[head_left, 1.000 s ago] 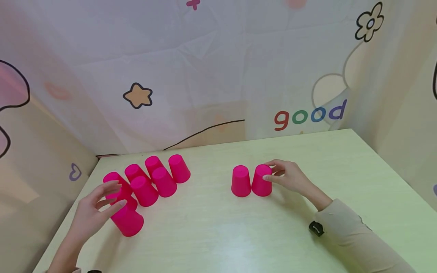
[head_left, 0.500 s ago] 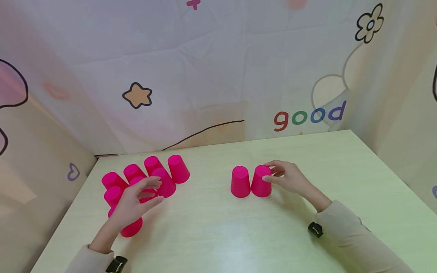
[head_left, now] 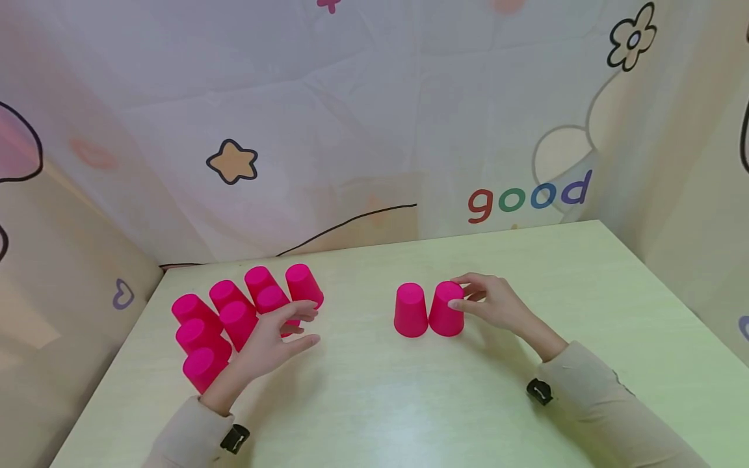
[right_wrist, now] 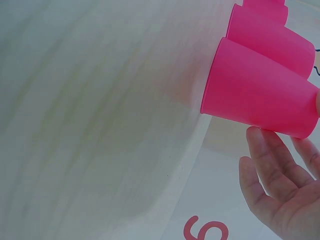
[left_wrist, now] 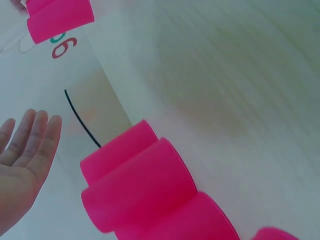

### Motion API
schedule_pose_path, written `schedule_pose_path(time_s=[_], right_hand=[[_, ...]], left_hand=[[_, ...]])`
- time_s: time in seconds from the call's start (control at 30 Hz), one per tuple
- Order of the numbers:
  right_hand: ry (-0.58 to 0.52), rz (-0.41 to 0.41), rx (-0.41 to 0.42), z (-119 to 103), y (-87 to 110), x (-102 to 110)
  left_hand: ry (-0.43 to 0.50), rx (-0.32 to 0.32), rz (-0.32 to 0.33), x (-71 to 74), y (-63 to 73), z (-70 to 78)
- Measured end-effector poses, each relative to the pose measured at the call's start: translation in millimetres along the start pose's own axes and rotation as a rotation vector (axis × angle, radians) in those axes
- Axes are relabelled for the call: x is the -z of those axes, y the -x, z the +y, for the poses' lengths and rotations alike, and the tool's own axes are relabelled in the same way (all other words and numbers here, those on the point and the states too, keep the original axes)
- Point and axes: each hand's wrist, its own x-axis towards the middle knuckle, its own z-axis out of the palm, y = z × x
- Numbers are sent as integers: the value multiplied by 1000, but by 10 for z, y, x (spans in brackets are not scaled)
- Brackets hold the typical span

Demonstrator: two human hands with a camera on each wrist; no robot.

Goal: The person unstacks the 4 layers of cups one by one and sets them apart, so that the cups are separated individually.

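Observation:
In the head view my right hand (head_left: 491, 302) holds an upside-down pink cup (head_left: 446, 313) standing on the table. Its thumb lies on the near side and its fingers are behind. A second pink cup (head_left: 411, 312) stands just to the left, almost touching. In the right wrist view my fingertips (right_wrist: 255, 134) meet the side of the held cup (right_wrist: 260, 90). My left hand (head_left: 272, 341) hovers with nothing in it in front of a cluster of upturned pink cups, partly hiding a cup (head_left: 272, 298). The left wrist view shows its fingers (left_wrist: 42, 145) extended, apart from the nearby cups (left_wrist: 140, 185).
Several more upturned pink cups, among them a back cup (head_left: 303, 285) and a front cup (head_left: 201, 367), stand close together at the left of the pale wooden table (head_left: 374, 403). A printed cloth backdrop (head_left: 363, 130) rises behind the table and at its sides.
My left hand has moved rightward from the front-left cups to the cluster's right part, uncovering the left cups. My right hand and the two right-hand cups have stayed in place.

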Motion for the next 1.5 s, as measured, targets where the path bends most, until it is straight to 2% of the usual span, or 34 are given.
schedule_pose_path(time_s=[0.23,0.53,0.8,0.97,1.33,1.5], right_hand=[[-7,1,-4,-8,-6,-11],[-6,-2,-23,-15,-11,-23],[-8,1,-20,-20,-26,-24],[-3,4,-13,-23,-26,-17],[-4,3,-14,-12,-17,-20],[3,6,-12,-17,-2,-4]], left_hand=[[19,-51,21,-164,-148,31],[76,-7,43,-344,-326,41],[63,1,85,-470,-493,84],[68,28,103,-574,-611,107],[108,54,60,-816,-802,224],[137,70,13,-915,-886,242]])
